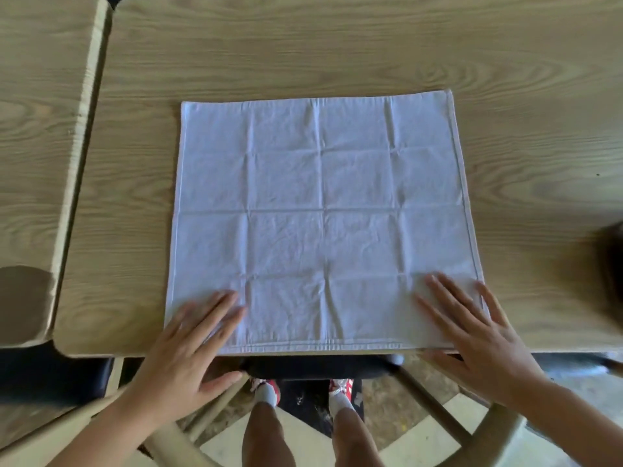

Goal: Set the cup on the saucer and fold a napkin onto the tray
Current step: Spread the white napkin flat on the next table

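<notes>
A white cloth napkin (320, 217) lies spread flat and square on the wooden table (303, 55), creased into a grid, its near hem along the table's front edge. My left hand (188, 348) rests flat with spread fingers on the napkin's near left corner. My right hand (472, 335) lies flat on the near right corner, fingers apart. Neither hand grips the cloth. No cup, saucer or tray is in view.
A second wooden table (37, 146) stands to the left, separated by a narrow gap. A dark blurred object (612, 274) sits at the right edge of the table. Below the front edge are chair rails, my legs and shoes.
</notes>
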Tool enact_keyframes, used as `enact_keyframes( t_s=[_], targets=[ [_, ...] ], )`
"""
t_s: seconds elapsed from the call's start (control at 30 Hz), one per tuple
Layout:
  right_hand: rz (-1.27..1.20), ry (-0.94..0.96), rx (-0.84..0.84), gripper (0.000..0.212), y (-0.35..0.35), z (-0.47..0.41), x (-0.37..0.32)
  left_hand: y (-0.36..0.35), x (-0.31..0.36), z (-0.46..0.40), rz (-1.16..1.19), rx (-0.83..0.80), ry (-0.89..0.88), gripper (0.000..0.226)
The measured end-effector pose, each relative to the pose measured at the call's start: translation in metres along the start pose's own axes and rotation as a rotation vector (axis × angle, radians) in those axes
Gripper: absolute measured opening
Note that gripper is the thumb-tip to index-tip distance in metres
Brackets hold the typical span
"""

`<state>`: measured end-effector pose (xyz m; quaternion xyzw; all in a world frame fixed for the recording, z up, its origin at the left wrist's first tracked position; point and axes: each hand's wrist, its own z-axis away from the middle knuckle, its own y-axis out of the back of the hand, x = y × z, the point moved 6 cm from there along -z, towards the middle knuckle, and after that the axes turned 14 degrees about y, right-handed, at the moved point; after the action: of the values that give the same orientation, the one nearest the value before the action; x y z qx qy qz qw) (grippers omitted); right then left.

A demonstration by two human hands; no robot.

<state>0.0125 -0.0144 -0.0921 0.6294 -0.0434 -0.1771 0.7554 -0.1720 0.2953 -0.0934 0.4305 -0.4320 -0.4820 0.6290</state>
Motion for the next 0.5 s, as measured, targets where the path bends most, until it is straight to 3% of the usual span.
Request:
enact_keyframes(
  t_s=[0.33, 0.5],
  targets=[
    [0.024, -0.065, 0.031, 0.072, -0.001, 0.009, -0.007, -0.007, -0.003, 0.005, -0.081, 0.025, 0.018, 0.055],
    [0.055, 0.069, 0.252, 0.05, 0.012, 0.02, -0.013, 0.025, 0.005, 0.007, 0.056, 0.123, -0.019, 0.054]
  ],
)
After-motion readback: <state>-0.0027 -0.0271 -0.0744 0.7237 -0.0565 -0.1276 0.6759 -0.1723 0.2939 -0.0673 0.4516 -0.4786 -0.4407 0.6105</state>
